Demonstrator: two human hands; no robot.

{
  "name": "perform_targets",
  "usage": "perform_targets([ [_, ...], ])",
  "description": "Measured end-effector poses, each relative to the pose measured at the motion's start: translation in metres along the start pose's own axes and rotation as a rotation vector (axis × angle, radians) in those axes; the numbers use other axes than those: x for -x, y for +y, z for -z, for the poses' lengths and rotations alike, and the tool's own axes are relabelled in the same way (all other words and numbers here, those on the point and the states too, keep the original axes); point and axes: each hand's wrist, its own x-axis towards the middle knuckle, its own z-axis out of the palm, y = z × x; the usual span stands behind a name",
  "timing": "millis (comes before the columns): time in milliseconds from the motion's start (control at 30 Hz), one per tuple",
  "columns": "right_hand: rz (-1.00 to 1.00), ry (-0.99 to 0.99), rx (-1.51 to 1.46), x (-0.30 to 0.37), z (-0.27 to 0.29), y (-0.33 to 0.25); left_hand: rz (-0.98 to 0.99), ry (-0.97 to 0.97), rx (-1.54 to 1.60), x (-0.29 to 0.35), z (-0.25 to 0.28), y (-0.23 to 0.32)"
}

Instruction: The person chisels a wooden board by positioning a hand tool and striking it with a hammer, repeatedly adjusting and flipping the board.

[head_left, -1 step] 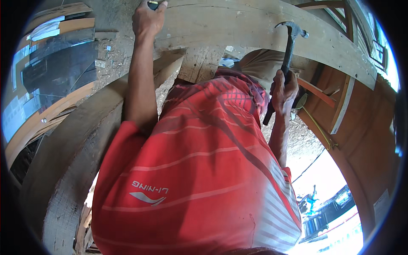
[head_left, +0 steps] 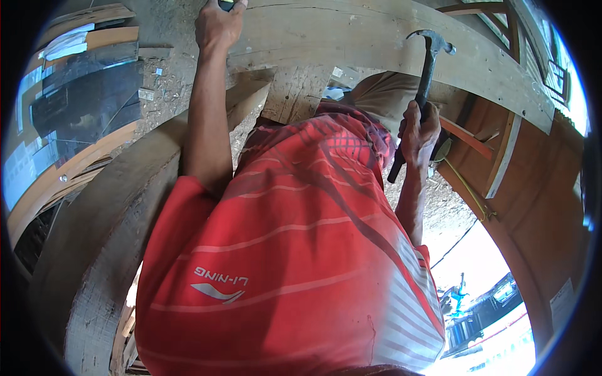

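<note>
A claw hammer (head_left: pixel 426 78) stands up from my right hand (head_left: pixel 418 133), its metal head above the fist and the dark end of the handle below. My fingers are wrapped round the handle. The hammer head lies in front of a wide, pale wooden board (head_left: pixel 326 34). At the top edge of the view my left hand (head_left: pixel 218 28) is closed round a small dark thing with a yellow-green edge (head_left: pixel 226 5). It is partly cut off, so I cannot make out its kind. That hand is at the board's left part.
A thick wooden beam (head_left: pixel 119 219) curves along my left side. Dark sheets (head_left: pixel 88 100) and boards lie beyond it. On the right are a brown wooden panel (head_left: pixel 533 207), a reddish slat (head_left: pixel 466 136) and a yellow cord (head_left: pixel 467 185). Scraps litter the floor (head_left: pixel 166 81).
</note>
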Motion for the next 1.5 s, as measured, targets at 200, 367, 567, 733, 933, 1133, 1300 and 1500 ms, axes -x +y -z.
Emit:
perform_targets([
  [200, -0.108, -0.064, -0.01, -0.031, -0.009, -0.031, -0.031, 0.039, 0.155, -0.029, -0.009, 0.012],
  [367, -0.159, -0.1, 0.021, -0.051, -0.017, -0.018, 0.024, 0.045, 0.24, -0.031, -0.015, 0.019],
  [567, -0.187, -0.18, 0.078, -0.051, -0.021, -0.012, 0.04, 0.047, 0.322, -0.025, -0.01, 0.021],
  [733, -0.237, 0.187, -0.405, -0.021, -0.009, 0.052, -0.008, 0.08, 0.353, -0.031, -0.022, 0.007],
  [933, -0.231, 0.258, 0.3, 0.062, -0.012, 0.121, 0.01, 0.056, 0.393, -0.036, -0.025, 0.012],
  [1133, -0.229, 0.213, 0.108, 0.053, -0.014, 0.098, -0.003, 0.133, 0.373, -0.042, -0.032, -0.001],
  [1300, -0.226, 0.226, 0.034, 0.05, -0.014, 0.089, -0.082, 0.216, 0.472, -0.043, -0.039, -0.006],
  [1500, -0.231, 0.265, -0.048, 0.054, -0.017, 0.086, -0.01, 0.049, 0.523, -0.038, -0.041, -0.017],
])
